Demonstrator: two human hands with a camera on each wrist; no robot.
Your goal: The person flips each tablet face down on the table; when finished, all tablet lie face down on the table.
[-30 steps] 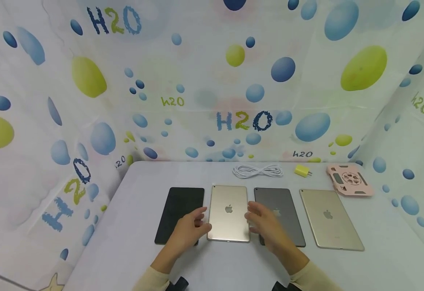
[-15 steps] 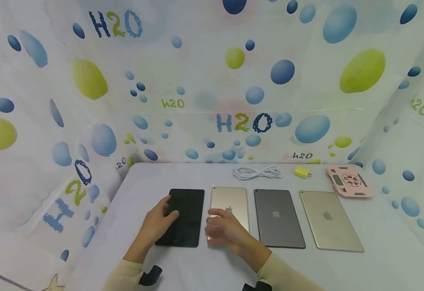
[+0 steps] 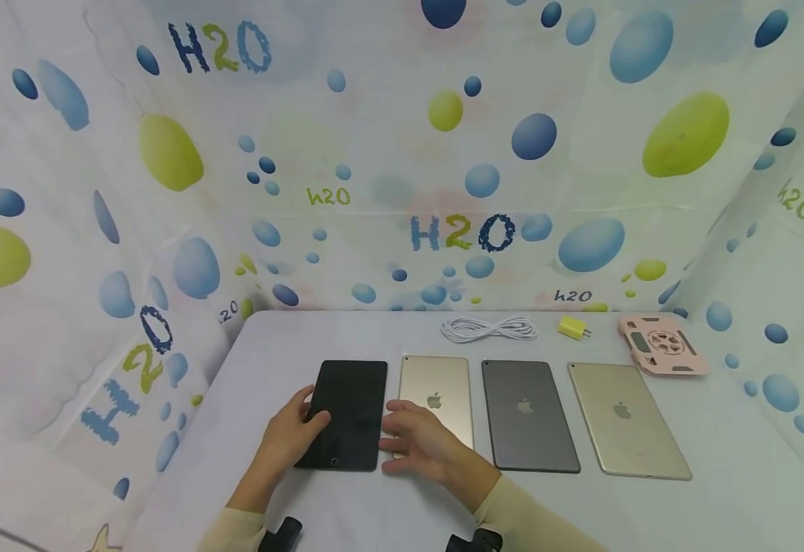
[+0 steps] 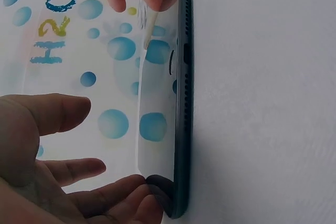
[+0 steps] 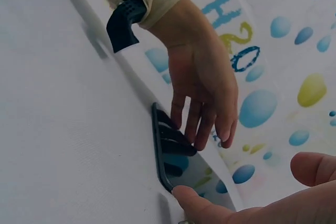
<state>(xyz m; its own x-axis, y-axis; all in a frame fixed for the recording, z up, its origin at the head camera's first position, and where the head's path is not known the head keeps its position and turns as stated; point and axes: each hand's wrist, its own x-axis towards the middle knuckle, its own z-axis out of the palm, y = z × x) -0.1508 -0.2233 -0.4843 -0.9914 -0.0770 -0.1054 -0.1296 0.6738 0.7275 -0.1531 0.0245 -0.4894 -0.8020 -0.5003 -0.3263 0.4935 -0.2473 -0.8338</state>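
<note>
A tablet with a black screen (image 3: 349, 414) lies face up on the white table, its round button at the near edge. My left hand (image 3: 284, 435) is at its left edge, thumb hovering over the screen with a gap below it. Lower fingers (image 4: 113, 198) of that hand reach the tablet's corner in the left wrist view. On the opposite side, my right hand (image 3: 429, 446) has loosely spread fingers beside the right edge, partly covering a gold tablet (image 3: 436, 376). In the right wrist view, a fingertip (image 5: 184, 195) seems to meet the black tablet's corner.
Right of these lie a grey tablet (image 3: 529, 429) and a second gold tablet (image 3: 632, 429), both backs up. Behind them are a coiled white cable (image 3: 488, 328), a yellow charger plug (image 3: 572, 327) and a pink slotted case (image 3: 665, 345). A patterned curtain (image 3: 388, 153) encloses the table.
Both hands have shifted left, from around the first gold tablet to the two sides of the black-screen tablet. All the tablets lie where they were.
</note>
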